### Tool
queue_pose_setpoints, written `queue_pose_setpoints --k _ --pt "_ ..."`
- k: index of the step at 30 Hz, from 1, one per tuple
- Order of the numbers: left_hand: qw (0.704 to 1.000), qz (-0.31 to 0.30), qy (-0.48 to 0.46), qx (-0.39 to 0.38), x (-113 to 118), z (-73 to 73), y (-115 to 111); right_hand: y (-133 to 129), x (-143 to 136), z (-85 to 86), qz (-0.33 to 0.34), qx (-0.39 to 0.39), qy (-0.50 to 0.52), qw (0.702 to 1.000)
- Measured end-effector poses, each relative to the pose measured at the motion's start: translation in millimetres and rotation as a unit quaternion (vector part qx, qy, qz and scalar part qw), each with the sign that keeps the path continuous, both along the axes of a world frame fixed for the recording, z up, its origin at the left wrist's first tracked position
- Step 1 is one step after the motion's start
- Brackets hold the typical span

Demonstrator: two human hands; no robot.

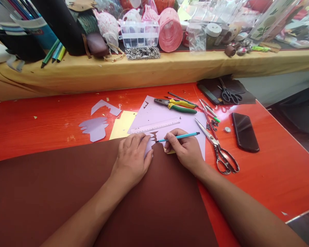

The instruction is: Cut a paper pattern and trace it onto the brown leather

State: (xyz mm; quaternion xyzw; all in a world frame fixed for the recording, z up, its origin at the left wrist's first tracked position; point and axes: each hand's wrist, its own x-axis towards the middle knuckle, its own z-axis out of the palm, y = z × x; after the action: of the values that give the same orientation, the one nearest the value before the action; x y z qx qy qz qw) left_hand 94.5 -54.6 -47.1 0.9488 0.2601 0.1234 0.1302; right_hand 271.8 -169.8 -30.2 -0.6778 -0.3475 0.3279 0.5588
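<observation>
A large brown sheet [67, 192] covers the near part of the red table. My left hand [134, 156] lies on its far edge, fingers resting together, pressing down a small lilac paper piece [148, 145]. In my right hand [184, 147] is a blue pen [182, 136], its tip touching down just right of my left fingers, beside that piece. Beyond the hands are a lilac sheet [193, 123], a clear ruler [157, 125] and yellow paper [123, 125]. A hand-shaped lilac cutout [94, 128] lies to the left.
Pliers [176, 104], pens and metal scissors [217, 149] lie beyond and right of my right hand. A phone [245, 132] is farther right. Black scissors [229, 94] rest on dark material at the back. A cluttered shelf [92, 77] runs behind the red table [278, 171].
</observation>
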Motion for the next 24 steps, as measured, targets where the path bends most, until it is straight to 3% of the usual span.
queue_pose_setpoints --k 24 --pt "1.0 0.0 0.007 0.004 0.2 -0.7 -0.4 -0.1 -0.7 0.6 0.003 0.001 -0.003 1.0"
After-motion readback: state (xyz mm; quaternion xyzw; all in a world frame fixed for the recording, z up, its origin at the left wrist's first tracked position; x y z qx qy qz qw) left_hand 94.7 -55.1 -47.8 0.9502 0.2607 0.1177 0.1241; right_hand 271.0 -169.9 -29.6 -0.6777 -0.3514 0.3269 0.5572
